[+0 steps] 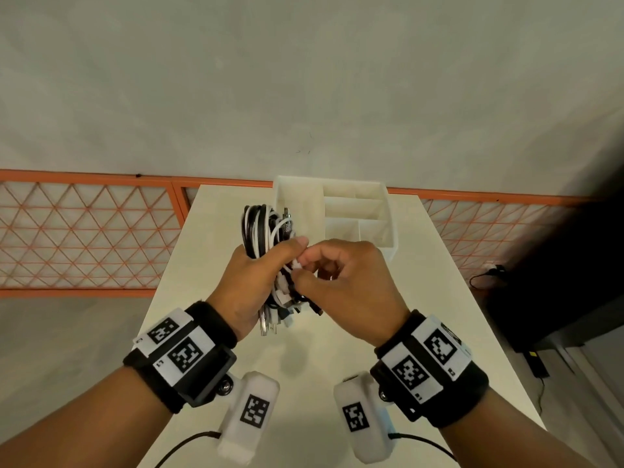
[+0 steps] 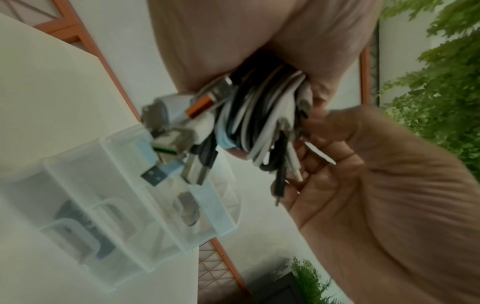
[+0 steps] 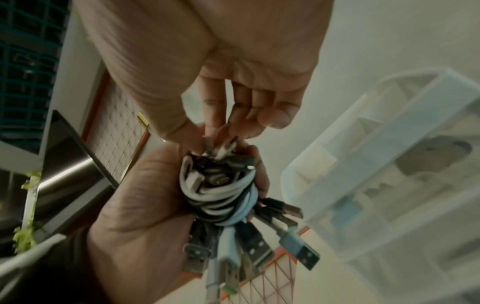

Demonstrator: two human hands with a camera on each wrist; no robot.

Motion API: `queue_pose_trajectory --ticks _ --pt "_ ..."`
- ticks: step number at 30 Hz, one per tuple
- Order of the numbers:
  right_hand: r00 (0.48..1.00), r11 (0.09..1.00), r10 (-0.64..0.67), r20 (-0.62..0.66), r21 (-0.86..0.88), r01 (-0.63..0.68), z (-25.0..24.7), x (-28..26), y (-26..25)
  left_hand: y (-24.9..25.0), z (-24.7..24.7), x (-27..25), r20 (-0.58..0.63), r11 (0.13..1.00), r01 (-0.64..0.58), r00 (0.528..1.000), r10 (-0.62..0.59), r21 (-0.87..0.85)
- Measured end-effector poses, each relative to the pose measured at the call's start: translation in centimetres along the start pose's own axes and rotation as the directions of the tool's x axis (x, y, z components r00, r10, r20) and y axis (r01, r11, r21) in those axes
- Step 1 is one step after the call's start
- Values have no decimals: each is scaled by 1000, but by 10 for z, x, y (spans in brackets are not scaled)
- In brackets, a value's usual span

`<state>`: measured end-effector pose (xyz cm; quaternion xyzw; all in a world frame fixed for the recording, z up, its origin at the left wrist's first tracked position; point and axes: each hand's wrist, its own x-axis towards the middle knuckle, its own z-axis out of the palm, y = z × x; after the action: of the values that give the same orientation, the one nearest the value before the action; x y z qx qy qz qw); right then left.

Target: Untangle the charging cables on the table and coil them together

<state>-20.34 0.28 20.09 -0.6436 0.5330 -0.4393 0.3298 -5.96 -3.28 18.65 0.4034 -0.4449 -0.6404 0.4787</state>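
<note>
Broadly, a pale table [image 1: 209, 265] runs away from the viewer toward a grey wall with an orange lattice fence [image 1: 84, 231] along its base. At the table's far end, just right of centre, stands a translucent white organizer box [image 1: 388, 211] split into several compartments; the wrist views show dark and pale items blurred inside it, too vague to name. A black unit [image 1: 557, 282] sits on the floor off the table's right edge.

Both hands are raised above the table's middle, near the box but apart from it. The left hand [image 1: 246, 285] is wrapped around a coiled bundle of charging cables [image 1: 261, 228], black, white and pale blue strands looped together, with the loop end sticking out on the far side of the fist and a cluster of USB plugs [image 3: 254, 246] hanging out on the near side. The right hand [image 1: 351, 282] meets the bundle from the right, its thumb and forefinger pinching small connector ends [image 3: 221, 148] at the middle of the coil, the other fingers [image 3: 275, 117] curled loosely
</note>
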Motion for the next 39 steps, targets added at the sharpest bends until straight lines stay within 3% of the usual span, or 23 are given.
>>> queue_pose_trajectory --ticks 3,6,10,13,14,16,18,20,22,26,29,33,36,39 --pt "997 993 61 -41 107 -56 -2 1 6 4 -5 0 50 1000 19 999 -19 11" --pt "996 994 34 -84 103 -25 -1 3 6 8 -7 -1 138 998 5 990 -15 69" --pt "972 971 -216 -93 -124 204 11 0 7 11 -1 -2 83 999 -1 997 -4 52" --pt "954 911 -291 69 -286 299 16 -5 10 6 -1 -4 35 1000 3 999 -2 -22" --pt "958 914 -272 85 -289 285 16 -7 10 5 -2 -4 16 999 5 1000 -5 -35" --pt "975 952 -219 -28 -224 208 9 -10 5 2 -6 -4 -11 999 14 1000 -15 -49" --pt "996 991 -53 -77 -127 43 1 -8 1 0 -8 -4 -20 997 27 999 -28 -77" --pt "980 991 137 143 -25 -135 0 -1 2 -2 -6 -5 -2 996 15 1000 -15 -84" --pt "943 984 144 299 54 -167 11 3 7 -4 -1 -7 42 997 11 999 -8 -76" --pt "983 982 120 140 132 -138 27 2 18 -10 5 -9 95 995 65 994 -57 -74" --pt "994 995 92 50 36 -94 25 0 24 -13 4 -9 74 997 61 995 -64 45" --pt "994 969 83 74 -239 -63 23 -2 28 -14 -3 -2 -92 977 43 995 -24 211" --pt "991 929 85 103 -367 -41 23 -1 31 -17 -6 -1 -164 924 38 986 27 382" --pt "993 906 78 94 -422 -32 29 2 34 -25 -4 -1 -253 834 7 954 159 552"
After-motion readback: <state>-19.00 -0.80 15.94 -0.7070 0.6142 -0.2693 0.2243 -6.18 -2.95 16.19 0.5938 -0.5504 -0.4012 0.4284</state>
